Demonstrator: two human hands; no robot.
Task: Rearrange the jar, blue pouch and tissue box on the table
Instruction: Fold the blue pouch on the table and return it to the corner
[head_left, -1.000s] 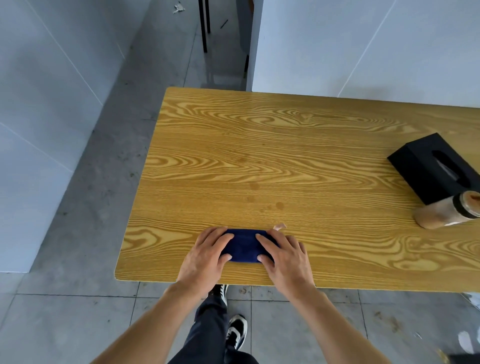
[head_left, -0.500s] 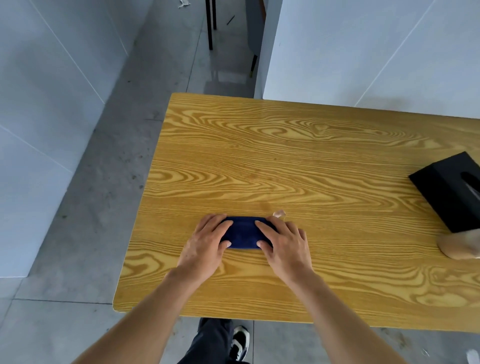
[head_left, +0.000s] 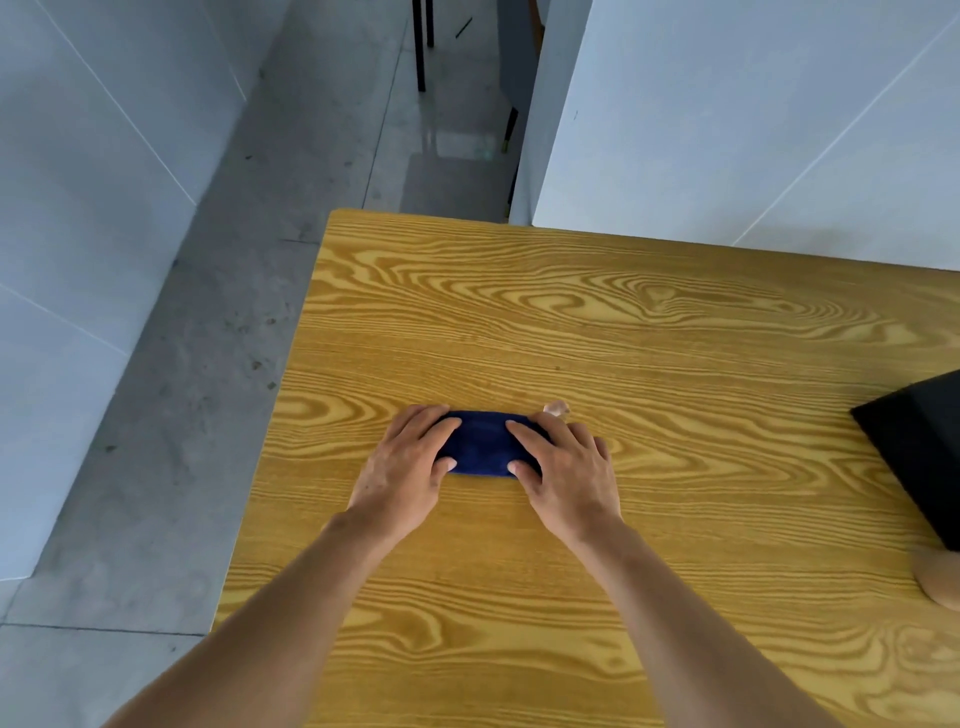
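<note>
On the wavy-grained wooden table (head_left: 623, 322), left hand (head_left: 405, 467) and right hand (head_left: 566, 467) clasp the soft, oblong blue pouch (head_left: 480, 441).

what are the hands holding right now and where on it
Both hold the flat dark blue fabric pouch on the wooden table: left hand over its left end, right hand over its right end.

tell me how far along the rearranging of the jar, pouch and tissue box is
Nothing looks finished yet. In hand: the left hand and right hand both lie on the blue pouch, which sits flat on the table toward its left side. Left to do: the black tissue box and the jar, both cut off at the right edge of the view, are untouched.
</note>
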